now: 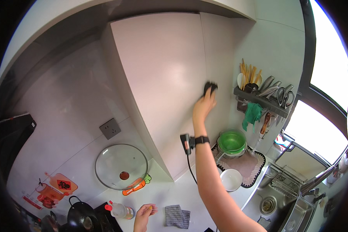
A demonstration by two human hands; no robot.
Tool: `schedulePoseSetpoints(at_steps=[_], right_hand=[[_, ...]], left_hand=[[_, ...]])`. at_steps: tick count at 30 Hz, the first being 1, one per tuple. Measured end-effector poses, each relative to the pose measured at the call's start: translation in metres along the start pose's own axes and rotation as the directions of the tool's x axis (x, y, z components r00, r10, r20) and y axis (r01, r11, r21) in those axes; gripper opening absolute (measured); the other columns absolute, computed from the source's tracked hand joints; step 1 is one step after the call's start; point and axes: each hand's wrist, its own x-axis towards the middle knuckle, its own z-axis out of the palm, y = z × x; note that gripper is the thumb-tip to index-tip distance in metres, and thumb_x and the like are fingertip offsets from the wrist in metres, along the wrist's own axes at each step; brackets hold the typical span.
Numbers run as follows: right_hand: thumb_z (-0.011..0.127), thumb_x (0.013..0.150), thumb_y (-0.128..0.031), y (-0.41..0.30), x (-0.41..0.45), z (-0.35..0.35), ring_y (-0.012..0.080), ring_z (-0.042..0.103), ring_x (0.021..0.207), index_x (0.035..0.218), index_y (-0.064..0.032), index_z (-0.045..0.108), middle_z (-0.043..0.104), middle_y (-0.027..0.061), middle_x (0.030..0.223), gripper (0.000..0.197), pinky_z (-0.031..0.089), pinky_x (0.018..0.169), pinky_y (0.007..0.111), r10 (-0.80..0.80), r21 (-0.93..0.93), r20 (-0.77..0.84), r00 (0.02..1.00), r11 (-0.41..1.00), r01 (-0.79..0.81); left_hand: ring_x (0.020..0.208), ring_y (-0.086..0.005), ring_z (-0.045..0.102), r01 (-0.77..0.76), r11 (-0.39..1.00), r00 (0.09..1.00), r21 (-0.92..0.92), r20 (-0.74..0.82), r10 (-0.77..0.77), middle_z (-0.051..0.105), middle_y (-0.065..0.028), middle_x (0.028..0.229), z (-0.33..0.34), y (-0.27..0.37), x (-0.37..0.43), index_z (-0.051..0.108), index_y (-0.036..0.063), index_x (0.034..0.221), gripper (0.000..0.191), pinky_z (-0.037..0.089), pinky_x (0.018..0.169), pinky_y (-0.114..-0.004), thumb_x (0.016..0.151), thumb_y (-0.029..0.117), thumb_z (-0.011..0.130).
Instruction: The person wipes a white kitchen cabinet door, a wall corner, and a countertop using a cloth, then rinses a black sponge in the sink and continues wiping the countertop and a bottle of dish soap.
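Observation:
My right hand (204, 105) is raised against the pale wall panel (168, 66). Its fingers press a dark, blurred pad or cloth (210, 88) onto the surface, near a vertical seam. A black strap with a small wired device (186, 143) is around that wrist. Low in the view, my left hand (145, 216) hovers above the white countertop (159, 194), fingers loosely bent, with nothing clearly in it. To its left a clear bottle with a red nozzle (122, 211) lies or leans, tilted in the view. A folded grey striped cloth (177, 217) is to its right.
A glass lid (120, 165) leans at the wall by a carrot-shaped trivet (134, 187). A black wok (81, 214) sits lower left. Right are a knife and chopstick rack (261, 101), green bowl (232, 140), white bowl (231, 179) and steel sink (255, 200).

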Motion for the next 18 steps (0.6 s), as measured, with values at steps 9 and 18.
schedulePoseSetpoints(at_steps=[9, 18], right_hand=[[0.044, 0.088, -0.005, 0.085, -0.098, 0.001, 0.0406, 0.041, 0.12, 0.13, 0.0015, 0.043, 0.041, 0.0268, 0.133, 0.042, 0.029, 0.102, 0.045, 0.398, 0.056, 0.043, 0.916, 0.915, -0.4], [0.047, 0.086, 0.001, -0.17, 0.001, 0.0, 0.0384, 0.044, 0.114, 0.128, -0.0041, 0.048, 0.042, 0.0237, 0.133, 0.043, 0.034, 0.099, 0.041, -0.256, 0.452, -0.157, 0.954, 0.84, 0.3]], left_hand=[[0.087, -0.0157, 0.061, 0.002, 1.0, 0.998, -0.01, 0.065, -0.002, 0.063, -0.0065, 0.098, 0.006, -0.019, -0.004, 0.06, 0.0012, 0.108, 0.027, 0.049, 0.079, -0.028, 0.091, 0.021, 0.056], [0.087, -0.0183, 0.062, -0.023, 0.999, 0.997, -0.027, 0.074, 0.025, 0.063, -0.0107, 0.096, 0.01, 0.005, 0.009, 0.057, -0.0014, 0.106, 0.021, 0.048, 0.082, -0.03, 0.094, 0.011, 0.046]])
